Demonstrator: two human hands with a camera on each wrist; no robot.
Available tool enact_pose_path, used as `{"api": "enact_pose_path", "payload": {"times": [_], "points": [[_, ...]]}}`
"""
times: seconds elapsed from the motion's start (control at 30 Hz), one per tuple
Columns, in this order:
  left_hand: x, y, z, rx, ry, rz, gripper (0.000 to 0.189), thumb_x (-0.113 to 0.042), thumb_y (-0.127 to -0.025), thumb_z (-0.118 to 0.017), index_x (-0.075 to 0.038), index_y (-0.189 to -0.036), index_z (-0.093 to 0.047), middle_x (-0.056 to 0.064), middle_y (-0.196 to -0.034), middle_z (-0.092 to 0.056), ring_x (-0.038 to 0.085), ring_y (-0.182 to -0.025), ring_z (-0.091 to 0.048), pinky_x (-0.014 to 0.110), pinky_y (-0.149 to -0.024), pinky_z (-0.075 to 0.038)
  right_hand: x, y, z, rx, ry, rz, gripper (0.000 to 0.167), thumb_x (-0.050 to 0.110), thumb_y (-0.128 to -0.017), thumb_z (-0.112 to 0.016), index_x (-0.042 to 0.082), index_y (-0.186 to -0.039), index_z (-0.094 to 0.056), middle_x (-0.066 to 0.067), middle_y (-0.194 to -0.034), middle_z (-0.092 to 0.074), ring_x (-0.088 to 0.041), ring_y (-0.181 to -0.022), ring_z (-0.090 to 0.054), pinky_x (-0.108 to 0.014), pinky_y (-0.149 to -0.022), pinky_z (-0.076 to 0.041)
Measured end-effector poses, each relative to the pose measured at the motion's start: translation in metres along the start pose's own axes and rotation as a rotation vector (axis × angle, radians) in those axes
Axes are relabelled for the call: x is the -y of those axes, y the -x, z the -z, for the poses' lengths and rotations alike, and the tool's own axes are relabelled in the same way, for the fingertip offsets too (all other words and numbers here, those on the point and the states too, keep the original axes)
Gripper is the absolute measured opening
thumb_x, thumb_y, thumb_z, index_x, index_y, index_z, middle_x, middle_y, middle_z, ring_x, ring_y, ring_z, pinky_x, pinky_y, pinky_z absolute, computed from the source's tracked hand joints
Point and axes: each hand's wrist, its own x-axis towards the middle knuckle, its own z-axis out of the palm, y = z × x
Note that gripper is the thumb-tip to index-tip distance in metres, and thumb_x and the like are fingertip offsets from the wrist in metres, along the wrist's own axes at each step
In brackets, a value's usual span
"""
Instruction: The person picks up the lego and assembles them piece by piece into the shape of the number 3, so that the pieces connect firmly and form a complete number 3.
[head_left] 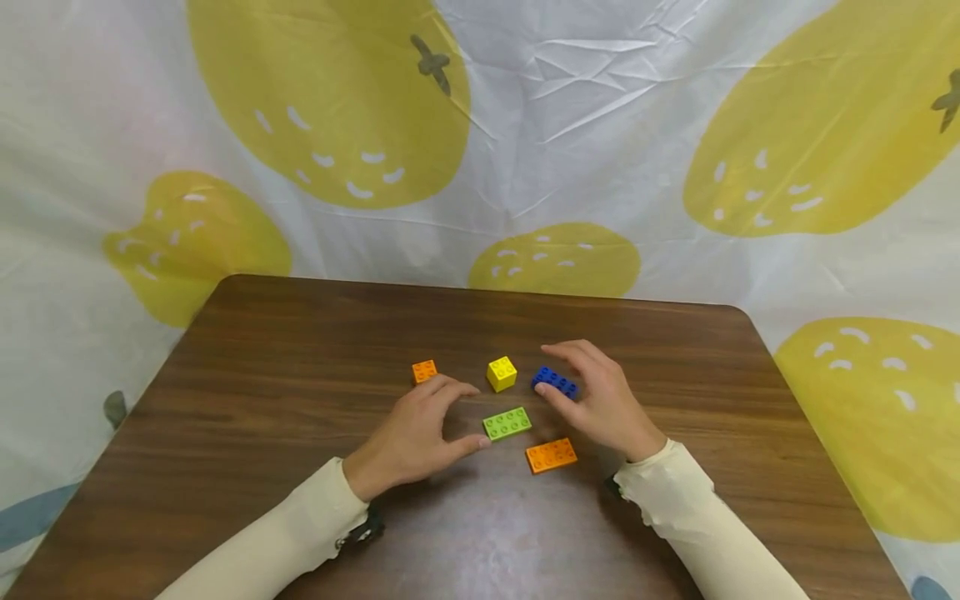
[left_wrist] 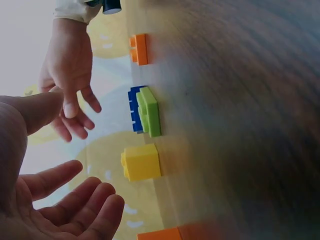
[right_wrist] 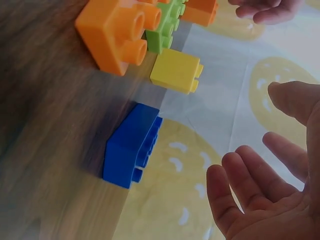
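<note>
My left hand [head_left: 416, 425] hovers over the table with thumb and fingers spread apart and nothing between them. Close to its fingertips lie a flat lime-green brick [head_left: 507, 423] and a yellow cube-shaped brick [head_left: 502, 374]. Behind its knuckles a small orange brick [head_left: 423, 371] is partly covered. Above and beside a blue brick [left_wrist: 134, 110] is my right hand [head_left: 600, 396], also with loosely spread fingers. The right wrist view shows a gap between that hand and the blue brick [right_wrist: 132, 147]. A longer orange brick [head_left: 551, 456] lies nearest me.
All the bricks rest on a brown wood-grain table [head_left: 300, 333] with rounded far corners. Behind it hangs a white cloth [head_left: 570, 108] printed with large yellow fruit. Dark wrist straps [head_left: 363, 527] sit below the cream sleeves [head_left: 270, 533].
</note>
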Motion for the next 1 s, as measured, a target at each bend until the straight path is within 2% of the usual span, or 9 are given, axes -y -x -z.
{"api": "enact_pose_path", "payload": {"times": [0.3, 0.57, 0.9, 1.0], "points": [[0.001, -0.007, -0.006, 0.035, 0.069, -0.002, 0.063, -0.044, -0.088, -0.086, -0.005, -0.134, -0.067, 0.013, -0.127, -0.069, 0.030, -0.112, -0.066, 0.047, -0.097, -0.057, 0.001, -0.012, -0.008, 0.045, -0.028, -0.039, 0.050, 0.022, -0.094, -0.083, 0.010, -0.140, -0.065, -0.006, -0.129, -0.069, -0.023, -0.109, -0.071, -0.049, -0.090, -0.063], [-0.002, -0.016, -0.010, 0.064, 0.087, 0.004, 0.058, -0.037, -0.086, -0.089, -0.006, -0.130, -0.070, 0.012, -0.123, -0.070, 0.028, -0.109, -0.067, 0.047, -0.095, -0.058, -0.001, -0.022, -0.016, 0.079, -0.039, -0.043, 0.048, 0.023, -0.094, -0.082, 0.009, -0.138, -0.067, -0.011, -0.128, -0.070, -0.030, -0.107, -0.072, -0.051, -0.089, -0.063], [0.003, -0.023, -0.019, 0.136, 0.095, 0.057, 0.055, -0.038, -0.087, -0.089, -0.007, -0.129, -0.072, 0.009, -0.119, -0.073, 0.025, -0.107, -0.070, 0.043, -0.094, -0.060, -0.006, -0.035, -0.023, 0.145, -0.007, -0.062, 0.044, 0.023, -0.094, -0.081, 0.007, -0.134, -0.069, -0.013, -0.126, -0.072, -0.033, -0.102, -0.071, -0.047, -0.086, -0.061], [0.003, -0.024, -0.020, 0.142, 0.093, 0.070, 0.054, -0.037, -0.085, -0.090, -0.007, -0.127, -0.073, 0.009, -0.118, -0.073, 0.024, -0.106, -0.070, 0.043, -0.094, -0.059, -0.006, -0.037, -0.025, 0.172, 0.014, -0.057, 0.045, 0.025, -0.095, -0.080, 0.006, -0.134, -0.069, -0.011, -0.127, -0.071, -0.033, -0.106, -0.071, -0.047, -0.089, -0.060]]}}
